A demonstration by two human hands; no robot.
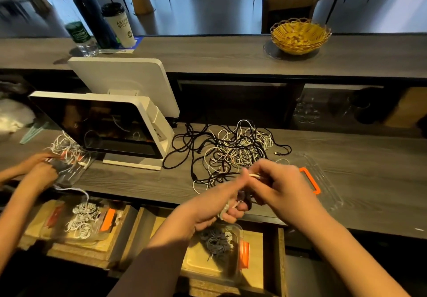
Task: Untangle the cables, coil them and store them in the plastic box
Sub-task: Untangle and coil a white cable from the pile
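A tangle of black and white cables [231, 151] lies on the grey counter. In front of it my left hand [215, 206] grips a small coil of white cable with a dark loop beside it. My right hand [275, 183] pinches the same white cable [254, 175] just above the left hand. Below my hands, a clear plastic box [217, 250] with orange clips sits in an open drawer and holds several coiled dark cables. Its clear lid [323, 181] with an orange clip lies on the counter to the right.
A white point-of-sale screen [104, 128] stands left of the tangle. Another person's hands [39, 169] work on white cables at the far left, above a second box of coils [83, 220]. A yellow basket [300, 35], cup and bottles stand on the upper ledge.
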